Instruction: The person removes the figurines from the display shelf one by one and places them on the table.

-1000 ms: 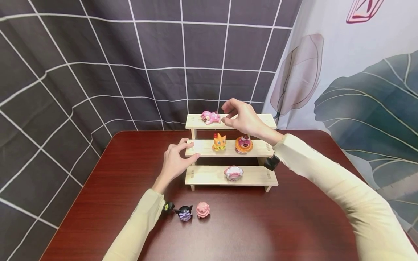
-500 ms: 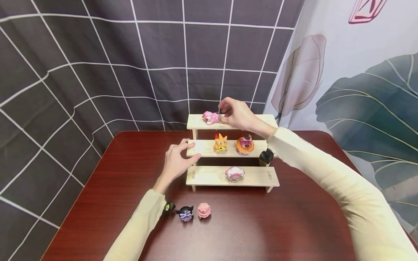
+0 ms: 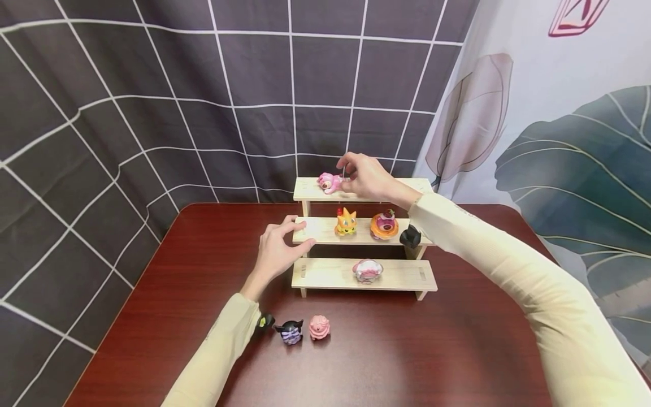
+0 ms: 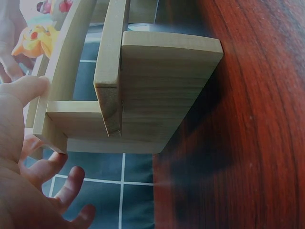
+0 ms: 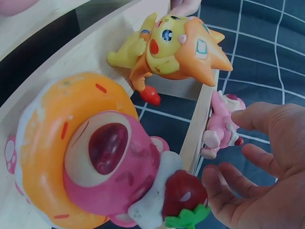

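My left hand (image 3: 281, 250) grips the left end of the middle tier of a three-tier wooden display shelf (image 3: 325, 274). In the left wrist view, the thumb lies on the plank's front edge and the other fingers curl behind its end. At the top tier, my right hand (image 3: 369, 180) is by a pink bear figurine (image 3: 329, 182) lying on its belly. The right wrist view has the thumb over the figurine (image 5: 221, 121), fingers spread and loosely bent beside it; firm contact cannot be made out. The middle tier bears an orange-and-yellow figurine (image 3: 346, 223) and a bear in an orange ring (image 3: 384, 225).
A white-and-pink figurine (image 3: 368, 271) sits on the bottom tier. On the reddish-brown table (image 3: 396, 350) in front stand a black-and-purple figurine (image 3: 290, 332) and a pink one (image 3: 319, 327). A dark gridded curtain (image 3: 203, 73) hangs behind the shelf.
My right hand has moved left along the top tier, from just right of the pink bear figurine to its rear end. My left hand keeps its grip on the shelf.
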`<state>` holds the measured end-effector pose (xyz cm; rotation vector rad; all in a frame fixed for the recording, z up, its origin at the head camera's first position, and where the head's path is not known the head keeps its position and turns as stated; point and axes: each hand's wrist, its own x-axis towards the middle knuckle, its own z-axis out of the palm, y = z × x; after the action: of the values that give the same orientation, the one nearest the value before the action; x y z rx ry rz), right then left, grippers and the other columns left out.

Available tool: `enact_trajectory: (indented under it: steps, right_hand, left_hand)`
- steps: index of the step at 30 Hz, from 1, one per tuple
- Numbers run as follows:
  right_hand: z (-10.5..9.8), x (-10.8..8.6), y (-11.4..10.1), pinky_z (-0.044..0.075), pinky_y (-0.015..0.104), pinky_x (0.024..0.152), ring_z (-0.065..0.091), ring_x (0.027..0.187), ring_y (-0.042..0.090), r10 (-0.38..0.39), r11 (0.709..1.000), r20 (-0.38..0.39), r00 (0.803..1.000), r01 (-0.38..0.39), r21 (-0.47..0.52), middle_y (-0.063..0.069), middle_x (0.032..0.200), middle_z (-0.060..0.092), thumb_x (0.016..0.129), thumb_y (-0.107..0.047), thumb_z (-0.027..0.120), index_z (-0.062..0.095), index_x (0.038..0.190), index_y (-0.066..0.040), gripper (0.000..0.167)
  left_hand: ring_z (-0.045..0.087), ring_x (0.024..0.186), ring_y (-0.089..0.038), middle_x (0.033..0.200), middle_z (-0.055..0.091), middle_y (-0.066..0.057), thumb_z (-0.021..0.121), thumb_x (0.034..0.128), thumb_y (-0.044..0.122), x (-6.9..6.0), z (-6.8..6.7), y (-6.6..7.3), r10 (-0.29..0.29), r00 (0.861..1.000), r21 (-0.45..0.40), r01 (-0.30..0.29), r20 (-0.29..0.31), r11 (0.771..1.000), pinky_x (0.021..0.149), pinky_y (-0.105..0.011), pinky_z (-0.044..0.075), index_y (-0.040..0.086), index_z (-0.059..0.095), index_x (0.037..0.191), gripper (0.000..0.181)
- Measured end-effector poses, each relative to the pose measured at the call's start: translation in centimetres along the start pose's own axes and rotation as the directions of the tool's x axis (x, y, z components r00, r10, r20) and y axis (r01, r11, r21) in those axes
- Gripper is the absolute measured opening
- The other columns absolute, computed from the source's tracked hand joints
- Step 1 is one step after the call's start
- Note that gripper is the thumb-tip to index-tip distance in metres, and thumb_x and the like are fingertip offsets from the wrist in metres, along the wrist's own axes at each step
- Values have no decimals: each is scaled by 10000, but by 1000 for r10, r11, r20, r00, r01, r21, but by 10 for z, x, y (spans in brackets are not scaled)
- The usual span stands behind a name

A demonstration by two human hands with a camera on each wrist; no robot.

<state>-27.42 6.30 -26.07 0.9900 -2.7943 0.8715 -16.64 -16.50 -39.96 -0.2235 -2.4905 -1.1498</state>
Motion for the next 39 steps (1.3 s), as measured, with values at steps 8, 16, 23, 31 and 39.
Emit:
enact_trajectory:
  steps: [8, 16, 23, 31, 39]
  right_hand:
    - [4, 5, 1, 478, 429, 858, 648, 924, 314, -17, 1000, 35, 999, 17, -16, 215, 1054, 649, 793, -34, 758, 618, 1183, 11, 417]
    - [7, 9, 1, 479, 433, 874, 643, 967, 333, -15, 1000, 72, 997, 16, -18, 230, 1096, 657, 804, -52, 776, 625, 1183, -1, 411]
    - [8, 11, 1, 472, 429, 874, 637, 946, 320, -10, 1000, 71, 997, 12, -24, 214, 1078, 658, 808, -60, 783, 636, 1169, -13, 393]
    - [8, 11, 4, 478, 422, 867, 638, 940, 306, -13, 1000, 77, 997, 14, -13, 198, 1059, 670, 808, -67, 779, 656, 1148, -24, 364]
    - [7, 13, 7, 473, 414, 843, 608, 922, 301, -50, 999, 94, 994, 51, -8, 178, 1014, 665, 811, -43, 736, 682, 1139, -16, 334]
  left_hand:
    - [534, 1046, -318, 1376, 609, -42, 844, 784, 378, 0, 1, -1, -7, 1000, 8, 7, 7, 1000, 872, -501, 388, 145, 761, 1182, 469]
    - [531, 1043, -316, 1379, 605, -51, 840, 786, 385, 0, 1, -3, -8, 1000, 12, 8, 7, 1000, 865, -495, 393, 150, 757, 1194, 478]
    - [531, 1038, -310, 1382, 603, -50, 842, 781, 382, 0, 2, -2, -3, 1000, 5, 3, 2, 1000, 860, -494, 388, 151, 760, 1188, 475]
    - [528, 1037, -315, 1377, 607, -58, 843, 777, 385, 0, 2, -2, 6, 1000, 0, -6, -4, 1000, 872, -505, 378, 148, 764, 1176, 471]
    - [520, 1055, -313, 1384, 602, -63, 833, 785, 393, 0, 2, -2, -4, 1000, 0, 4, 4, 1000, 891, -514, 366, 149, 759, 1189, 477]
